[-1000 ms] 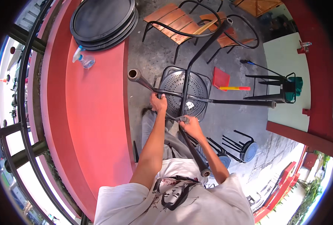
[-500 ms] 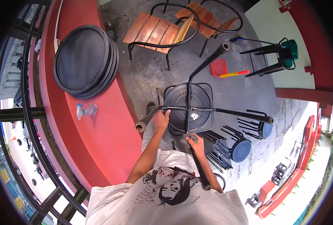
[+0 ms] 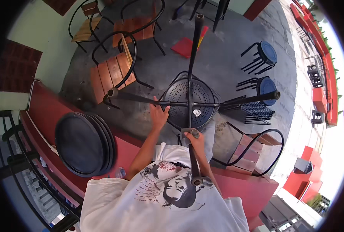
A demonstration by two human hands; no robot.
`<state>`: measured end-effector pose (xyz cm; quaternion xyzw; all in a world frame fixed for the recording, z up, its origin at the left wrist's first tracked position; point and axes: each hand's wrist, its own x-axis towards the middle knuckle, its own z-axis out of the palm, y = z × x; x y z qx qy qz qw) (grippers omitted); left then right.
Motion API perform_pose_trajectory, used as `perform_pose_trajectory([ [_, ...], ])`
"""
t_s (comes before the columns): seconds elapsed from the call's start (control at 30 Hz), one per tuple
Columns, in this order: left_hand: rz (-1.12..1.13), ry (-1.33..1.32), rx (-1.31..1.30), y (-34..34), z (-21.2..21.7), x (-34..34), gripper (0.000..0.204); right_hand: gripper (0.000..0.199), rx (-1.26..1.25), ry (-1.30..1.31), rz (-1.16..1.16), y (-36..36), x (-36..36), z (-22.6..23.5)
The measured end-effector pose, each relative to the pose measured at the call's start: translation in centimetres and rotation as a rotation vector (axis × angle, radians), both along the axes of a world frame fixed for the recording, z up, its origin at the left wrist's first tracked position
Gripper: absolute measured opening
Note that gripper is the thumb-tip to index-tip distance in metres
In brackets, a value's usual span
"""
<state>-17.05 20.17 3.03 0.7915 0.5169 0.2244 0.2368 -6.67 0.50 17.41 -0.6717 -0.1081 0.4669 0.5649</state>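
Observation:
A black metal table base (image 3: 190,87) with four legs spreading out stands upside down in front of me. Beneath its crossing bars is a round black perforated stool seat (image 3: 175,114). My left hand (image 3: 158,116) is at the inner end of the left leg, thumb and fingers apart, fingertips touching the bar. On the leg nearest me, my right hand (image 3: 197,141) is closed round a grey cloth (image 3: 188,134), pressed against the metal near the crossing. Part of the cloth is hidden by the fingers. The near leg's open tube end points at my shirt.
Left, a stack of round black tabletops (image 3: 81,143) leans on a red ledge (image 3: 121,145), beside a clear spray bottle (image 3: 120,172). Wooden-slat chairs (image 3: 112,71) stand far left, another chair (image 3: 243,154) near right. A red dustpan (image 3: 182,47) and blue-topped stools (image 3: 268,52) are farther off.
My view has turned rightward, so chairs and tabletops sit farther left. The left hand's fingers have spread on the leg. My right hand stays on the near leg with the cloth.

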Motion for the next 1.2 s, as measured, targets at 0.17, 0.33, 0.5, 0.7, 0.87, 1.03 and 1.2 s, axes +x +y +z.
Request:
perform_pose_trajectory([
  [0.17, -0.185, 0.006, -0.285, 3.5, 0.3, 0.1, 0.09, 0.014, 0.157, 0.091, -0.088, 1.1, -2.2, 0.2],
  [0.33, -0.372, -0.025, -0.436, 6.0, -0.1, -1.0, 0.083, 0.017, 0.227, 0.01, -0.21, 1.3, -1.6, -1.7],
  [0.5, -0.226, -0.237, -0.476, 4.4, 0.5, -0.8, 0.072, 0.017, 0.136, 0.01, -0.318, -3.3, 1.8, -4.5],
  [0.7, -0.11, -0.13, -0.223, 1.3, 0.0, 0.1, 0.056, 0.022, 0.071, -0.328, -0.168, -6.2, 6.1, -8.3],
  [0.87, -0.09, -0.165, -0.189, 1.2, -1.3, -0.3, 0.052, 0.024, 0.019, -0.308, -0.036, -3.2, 4.9, -7.6],
  [1.03, -0.12, -0.186, -0.247, 2.1, -0.8, -0.2, 0.054, 0.025, -0.102, -0.712, -0.037, -0.4, 4.5, -8.7],
  [1.2, -0.184, -0.391, -0.593, 4.3, -1.3, -0.1, 0.066, 0.025, -0.138, -0.729, 0.047, 0.6, 3.0, -9.1],
])
